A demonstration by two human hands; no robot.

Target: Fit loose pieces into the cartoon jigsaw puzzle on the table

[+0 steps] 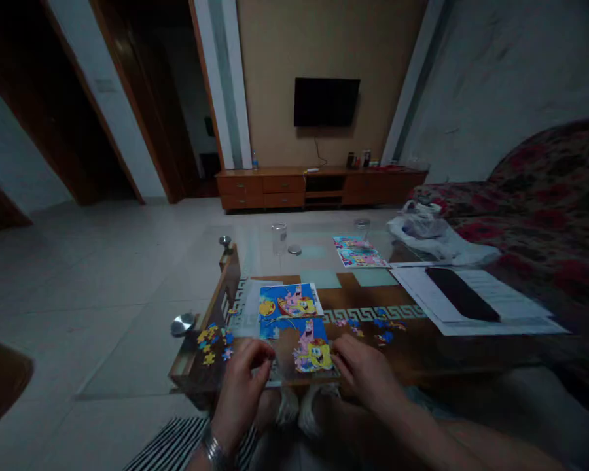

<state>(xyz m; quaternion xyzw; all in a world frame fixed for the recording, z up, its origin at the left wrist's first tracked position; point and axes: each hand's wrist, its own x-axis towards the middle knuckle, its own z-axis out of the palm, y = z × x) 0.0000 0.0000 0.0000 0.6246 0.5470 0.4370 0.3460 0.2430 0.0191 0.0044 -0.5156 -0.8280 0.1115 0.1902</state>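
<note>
blue-and-pink cartoon jigsaw puzzle (310, 347) lies part-built at the near edge of the glass-topped bench (226, 288), just below a picture sheet (288, 301) showing the same characters. the left hand (243, 386) curls at the puzzle's lower left corner and the right hand (366, 373) rests at its lower right, fingers bent inward. neither grip looks firmly clenched, but i cannot tell whether either is holding a piece. loose jigsaw pieces (211, 340) lie scattered to the left, with more loose pieces (383, 327) to the right. each piece should be light, stiff card, best pinched by its edges with the fingertips, since thin card lies tight on a flat surface. joined sections would likely part if lifted, so sliding them seems safer.
</note>
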